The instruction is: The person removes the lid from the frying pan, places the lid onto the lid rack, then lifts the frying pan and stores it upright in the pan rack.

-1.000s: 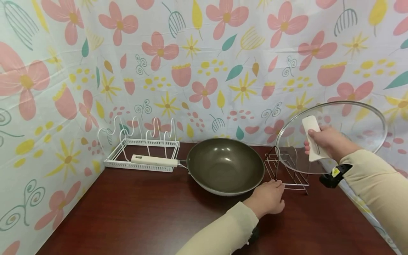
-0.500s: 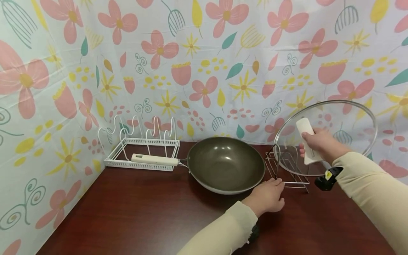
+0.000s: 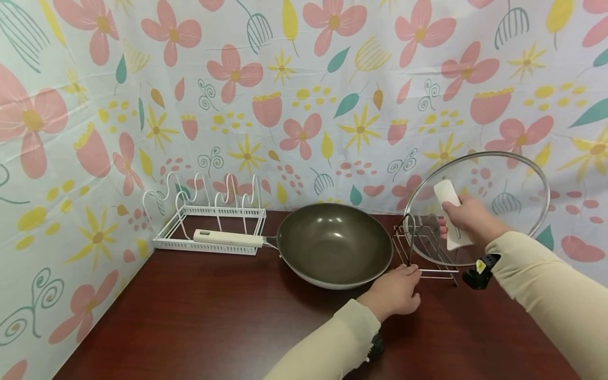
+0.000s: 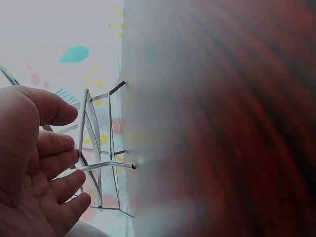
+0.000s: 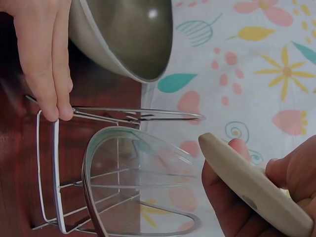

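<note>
At the rack [image 3: 438,271], the lid [image 3: 496,184] moved left.

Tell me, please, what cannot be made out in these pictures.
Right hand: head view, fingers partly behind the lid handle.
Metal rack: head view, front-left corner hidden by the left hand.
Pan: right wrist view, cut off by the top edge.
Lid: right wrist view, cut off by the bottom edge.
Table: left wrist view, blurred.
</note>
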Demonstrator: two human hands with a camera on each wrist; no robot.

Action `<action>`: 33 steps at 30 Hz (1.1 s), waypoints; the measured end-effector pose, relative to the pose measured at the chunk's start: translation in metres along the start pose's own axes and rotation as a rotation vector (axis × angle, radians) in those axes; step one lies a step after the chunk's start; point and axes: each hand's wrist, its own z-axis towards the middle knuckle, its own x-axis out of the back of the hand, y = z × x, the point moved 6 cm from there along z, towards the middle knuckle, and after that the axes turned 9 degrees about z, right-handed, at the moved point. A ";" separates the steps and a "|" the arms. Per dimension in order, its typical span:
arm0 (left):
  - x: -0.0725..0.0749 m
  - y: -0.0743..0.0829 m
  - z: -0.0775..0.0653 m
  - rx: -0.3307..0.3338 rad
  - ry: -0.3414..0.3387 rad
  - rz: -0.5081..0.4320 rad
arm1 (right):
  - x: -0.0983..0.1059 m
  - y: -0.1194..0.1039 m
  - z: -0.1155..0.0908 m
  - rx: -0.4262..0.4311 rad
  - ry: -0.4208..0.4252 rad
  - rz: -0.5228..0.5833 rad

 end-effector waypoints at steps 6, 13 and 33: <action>0.000 -0.001 -0.002 -0.008 -0.008 -0.019 | -0.002 0.003 0.000 0.006 0.007 -0.012; -0.001 -0.001 -0.004 -0.011 -0.010 -0.051 | -0.007 0.006 -0.001 0.008 -0.012 -0.002; 0.000 -0.001 -0.006 0.005 -0.047 -0.099 | -0.014 0.011 -0.005 0.024 0.003 -0.032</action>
